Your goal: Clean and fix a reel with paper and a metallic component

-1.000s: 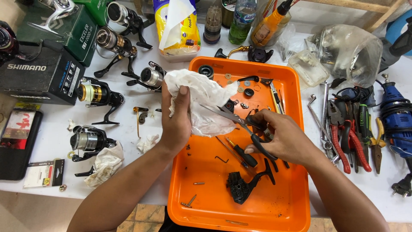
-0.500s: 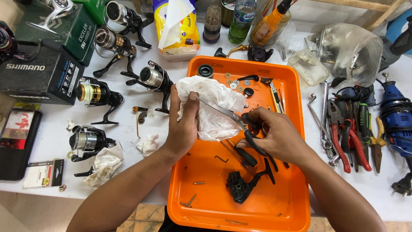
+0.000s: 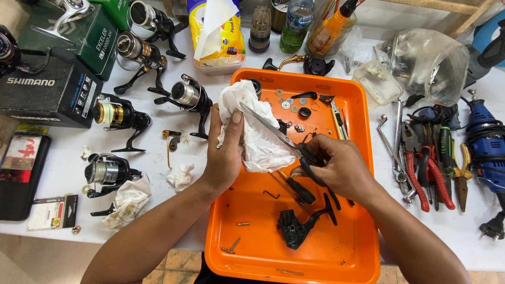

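Note:
My left hand holds a crumpled white tissue up over the orange tray. My right hand grips black-handled scissors, whose metal blades lie across the tissue and point up to the left. Below the hands, in the tray, lie a black reel body part, a black-handled screwdriver and a few loose screws. Small washers and black parts are scattered at the tray's far end.
Several fishing reels stand left of the tray, with boxes and used tissues. Pliers and cutters and a blue rotary tool lie to the right. Bottles and a tissue pack line the back.
Both hands have shifted slightly with the tissue; the scissor blades now lie further across the tissue, and the left thumb presses on its upper edge.

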